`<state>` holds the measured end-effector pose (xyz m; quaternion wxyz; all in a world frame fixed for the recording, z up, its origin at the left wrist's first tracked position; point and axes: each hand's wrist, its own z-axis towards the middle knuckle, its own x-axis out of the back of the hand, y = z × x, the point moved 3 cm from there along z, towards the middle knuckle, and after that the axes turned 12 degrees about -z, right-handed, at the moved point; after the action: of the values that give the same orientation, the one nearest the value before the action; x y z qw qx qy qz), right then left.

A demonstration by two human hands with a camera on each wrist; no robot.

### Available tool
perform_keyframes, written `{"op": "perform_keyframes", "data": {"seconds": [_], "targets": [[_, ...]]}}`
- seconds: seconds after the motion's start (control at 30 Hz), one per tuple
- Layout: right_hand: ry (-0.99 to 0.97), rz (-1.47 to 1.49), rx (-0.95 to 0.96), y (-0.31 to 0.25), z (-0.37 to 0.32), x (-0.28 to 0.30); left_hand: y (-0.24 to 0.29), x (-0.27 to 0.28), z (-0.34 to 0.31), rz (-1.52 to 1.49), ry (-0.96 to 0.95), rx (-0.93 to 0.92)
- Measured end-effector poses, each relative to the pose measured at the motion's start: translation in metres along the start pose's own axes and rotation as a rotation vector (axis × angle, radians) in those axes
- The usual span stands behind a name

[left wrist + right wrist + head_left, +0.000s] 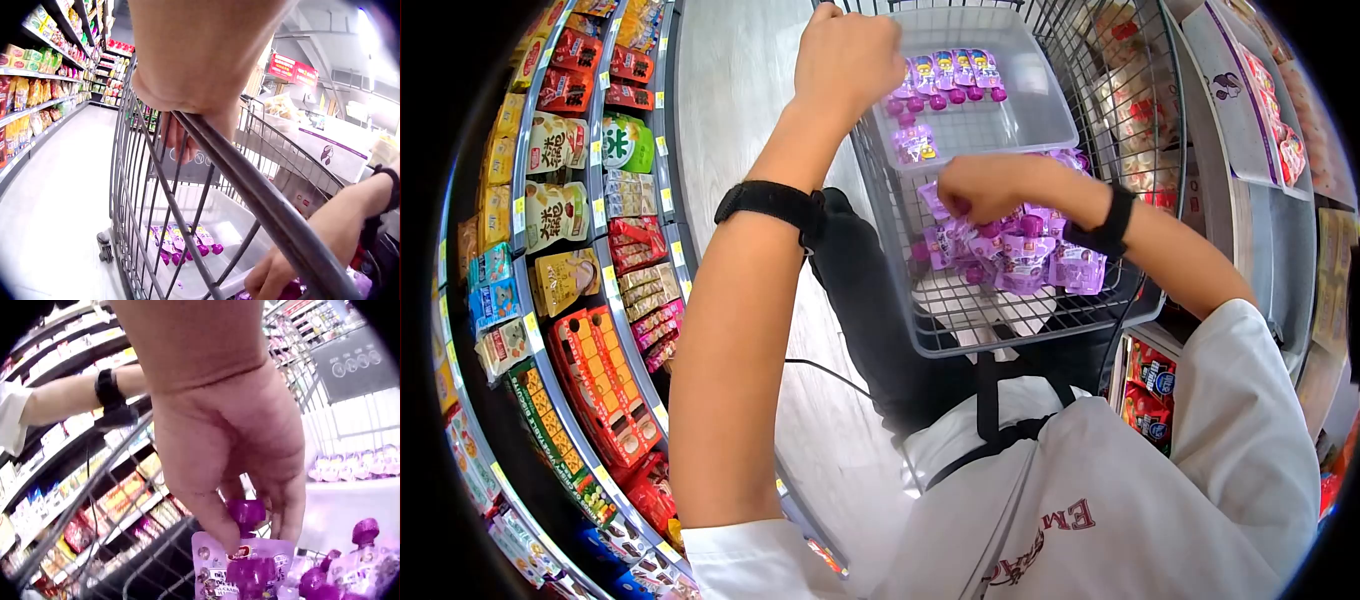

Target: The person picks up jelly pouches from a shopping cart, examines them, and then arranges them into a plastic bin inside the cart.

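Note:
My right hand [1000,188] reaches into the wire cart over a pile of purple pouches [1022,258]. In the right wrist view, the thumb and fingers of that hand [231,450] pinch the purple cap [245,514] of one pouch [212,561]. My left hand [848,58] rests on the cart's side rail [244,178], its fingers [178,140] curled over the bar. A translucent bin [1040,110] in the cart holds a row of purple pouches [945,72] at its far end and a single pouch [915,145] nearer me.
Shelves of packaged snacks [560,220] line the left side of the aisle. At the right stand a white display box [1235,85] and shelving with more packets [1150,385]. Pale floor [725,120] runs between the cart and the left shelves.

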<state>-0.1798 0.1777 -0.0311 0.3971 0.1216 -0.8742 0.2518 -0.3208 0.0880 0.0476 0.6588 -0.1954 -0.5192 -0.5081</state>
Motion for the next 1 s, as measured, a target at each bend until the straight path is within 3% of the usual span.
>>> {"op": "perform_keyframes", "data": {"seconds": [0.03,0.07,0.13,0.33,0.43,0.47,0.5,0.67,0.7,0.77,0.87,1.0], "targets": [[0.051,0.101,0.141,0.003,-0.006,0.010,0.000,0.000,0.000,0.000,0.001,-0.001],[0.051,0.101,0.141,0.010,-0.011,0.015,0.000,0.000,0.001,0.001,0.003,-0.003],[0.325,0.156,0.150,0.024,-0.022,0.032,0.001,0.000,0.001,0.001,-0.010,0.004],[0.477,0.348,0.059,0.071,-0.032,0.063,0.002,0.002,0.001,-0.023,-0.008,0.001],[0.495,0.442,0.024,0.116,-0.010,0.064,0.003,0.003,0.001,-0.030,0.020,-0.018],[0.435,0.468,-0.101,0.128,-0.003,0.064,0.003,0.003,0.001,-0.033,0.036,-0.035],[0.437,0.470,-0.096,0.139,0.010,0.062,0.002,0.002,0.002,-0.027,0.033,-0.034],[0.061,0.363,-0.182,0.184,0.110,-0.017,-0.001,-0.001,0.001,0.010,0.045,-0.102],[0.174,0.267,-0.090,0.183,0.122,-0.026,-0.001,-0.001,0.002,0.014,0.041,-0.102],[0.141,0.249,-0.169,0.210,0.165,-0.059,0.000,0.000,0.002,0.005,0.042,-0.088],[0.203,0.237,-0.236,0.173,0.148,-0.038,0.004,0.004,0.003,-0.013,-0.003,-0.011],[0.305,0.045,-0.323,0.176,0.155,-0.041,0.005,0.004,0.004,-0.054,0.033,-0.032]]}}
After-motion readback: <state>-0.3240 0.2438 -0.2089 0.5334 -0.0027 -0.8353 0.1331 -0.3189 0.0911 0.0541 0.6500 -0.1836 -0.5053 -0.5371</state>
